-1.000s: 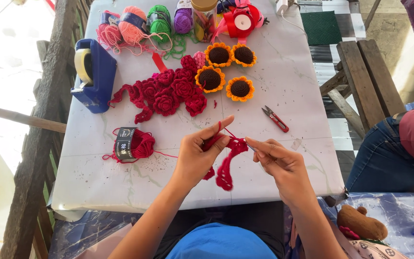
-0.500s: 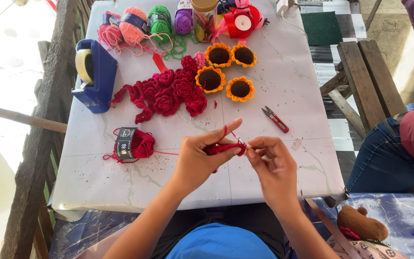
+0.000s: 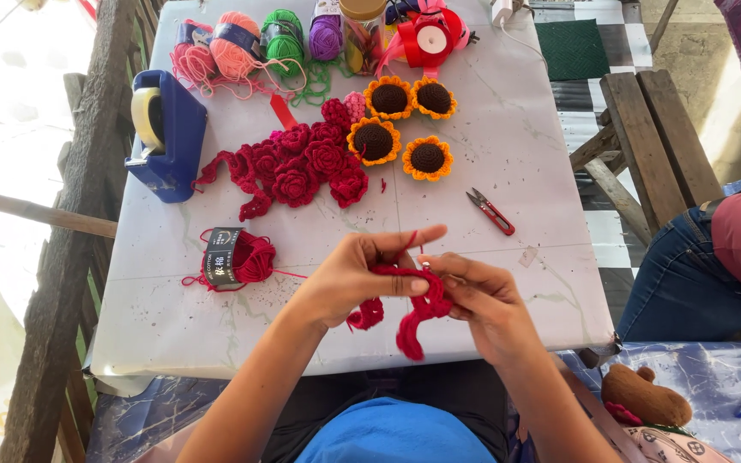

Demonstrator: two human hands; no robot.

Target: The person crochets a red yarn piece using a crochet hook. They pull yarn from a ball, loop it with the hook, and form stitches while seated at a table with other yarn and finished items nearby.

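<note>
Gripping a red crochet strip (image 3: 412, 319) between both sets of fingers, left hand (image 3: 355, 276) and right hand (image 3: 484, 302) touching, red yarn ball (image 3: 249, 259) left on the worktop (image 3: 508, 154), snips (image 3: 490, 211) beyond.

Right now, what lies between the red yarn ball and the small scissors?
In the head view, only the red crochet strip and both hands, left and right.

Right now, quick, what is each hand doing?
Left hand: closed on the red crochet strip, forefinger stretched out.
Right hand: closed, pinching the same strip; whether it holds a hook cannot be told.
</note>
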